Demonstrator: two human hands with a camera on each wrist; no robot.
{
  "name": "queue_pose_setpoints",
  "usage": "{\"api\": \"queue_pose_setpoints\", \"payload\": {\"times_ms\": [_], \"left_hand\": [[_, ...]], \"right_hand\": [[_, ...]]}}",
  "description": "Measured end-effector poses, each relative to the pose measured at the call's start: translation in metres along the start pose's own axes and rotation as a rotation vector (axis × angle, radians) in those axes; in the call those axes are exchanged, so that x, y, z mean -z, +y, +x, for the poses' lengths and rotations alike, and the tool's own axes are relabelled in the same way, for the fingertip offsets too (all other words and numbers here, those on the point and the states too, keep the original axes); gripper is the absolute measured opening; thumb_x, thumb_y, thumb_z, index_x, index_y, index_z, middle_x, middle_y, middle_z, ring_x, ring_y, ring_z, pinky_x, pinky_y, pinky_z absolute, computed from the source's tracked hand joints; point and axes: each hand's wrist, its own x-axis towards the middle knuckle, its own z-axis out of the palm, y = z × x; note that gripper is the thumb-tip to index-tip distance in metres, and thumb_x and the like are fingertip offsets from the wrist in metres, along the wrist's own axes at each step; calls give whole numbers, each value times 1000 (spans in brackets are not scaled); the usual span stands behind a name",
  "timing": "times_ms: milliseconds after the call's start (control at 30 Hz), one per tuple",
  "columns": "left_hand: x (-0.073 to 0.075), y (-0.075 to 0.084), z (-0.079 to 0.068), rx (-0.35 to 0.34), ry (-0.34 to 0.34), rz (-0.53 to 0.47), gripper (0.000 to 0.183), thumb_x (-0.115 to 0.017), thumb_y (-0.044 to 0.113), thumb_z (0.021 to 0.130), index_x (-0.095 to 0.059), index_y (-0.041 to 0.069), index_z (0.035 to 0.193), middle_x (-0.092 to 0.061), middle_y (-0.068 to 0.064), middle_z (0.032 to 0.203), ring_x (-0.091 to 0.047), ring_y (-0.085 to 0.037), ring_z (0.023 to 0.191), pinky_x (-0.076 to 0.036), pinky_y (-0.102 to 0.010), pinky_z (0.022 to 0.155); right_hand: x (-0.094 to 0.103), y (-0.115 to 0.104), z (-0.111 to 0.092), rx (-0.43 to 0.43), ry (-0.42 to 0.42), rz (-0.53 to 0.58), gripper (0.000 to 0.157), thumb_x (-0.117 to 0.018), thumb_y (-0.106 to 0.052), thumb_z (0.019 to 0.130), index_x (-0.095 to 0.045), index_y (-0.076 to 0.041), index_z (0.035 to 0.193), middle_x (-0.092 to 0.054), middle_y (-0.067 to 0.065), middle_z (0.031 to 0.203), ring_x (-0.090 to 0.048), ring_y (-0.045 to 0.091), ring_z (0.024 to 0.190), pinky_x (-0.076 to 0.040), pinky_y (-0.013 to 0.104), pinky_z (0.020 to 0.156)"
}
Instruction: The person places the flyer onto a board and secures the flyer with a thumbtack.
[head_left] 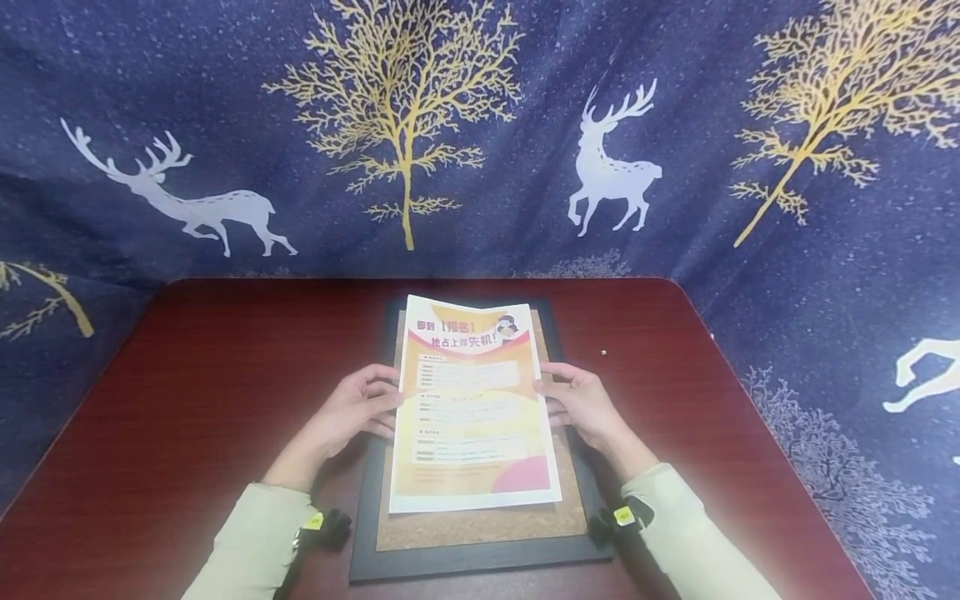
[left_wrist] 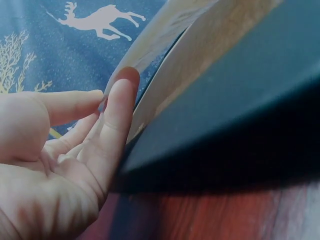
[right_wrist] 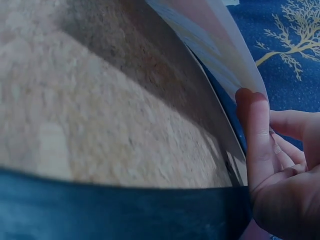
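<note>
A printed paper poster [head_left: 472, 408] in yellow, orange and pink hangs just above a cork board [head_left: 480, 530] with a dark frame [head_left: 480, 562]. My left hand [head_left: 360, 406] pinches the poster's left edge between thumb and fingers. On the opposite edge my right hand [head_left: 581, 406] pinches it the same way. From the right wrist view, the sheet [right_wrist: 220, 45] is lifted off the cork [right_wrist: 125, 110] and casts a shadow on it. The left wrist view has the sheet's edge [left_wrist: 145, 45] between the thumb and a finger, apart from the board.
The board lies on a dark red wooden table [head_left: 225, 375]. A tiny pale bit [head_left: 603, 352] lies on the table right of the board. Behind the table hangs a blue cloth [head_left: 510, 192] printed with white deer and golden trees.
</note>
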Motion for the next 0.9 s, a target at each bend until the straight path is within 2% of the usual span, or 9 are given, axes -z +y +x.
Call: {"api": "queue_pose_setpoints", "payload": {"times_ms": [267, 467, 900], "left_hand": [[-7, 4, 1, 20, -32, -17, 43, -67, 4, 95, -47, -6, 131, -69, -22, 101, -72, -35, 71, -62, -45, 66], [-8, 6, -1, 60, -10, 9, 45, -68, 3, 94, -47, -6, 133, -68, -21, 101, -72, -35, 73, -62, -43, 67], [-11, 7, 2, 96, -3, 14, 46, -67, 2, 94, -45, -6, 134, -68, -21, 101, -73, -35, 73, -62, -44, 67]], "right_hand": [[7, 3, -2, -4, 5, -11, 47, -67, -8, 95, -54, 2, 139, -75, 19, 96, -75, 27, 77, -62, 41, 64], [6, 2, -4, 3, -4, -23, 47, -68, -7, 93, -55, 4, 138, -75, 18, 92, -75, 24, 73, -61, 37, 60], [7, 2, -3, 23, -6, -57, 45, -68, -6, 93, -56, 5, 136, -74, 23, 92, -75, 28, 74, -61, 41, 59]]}}
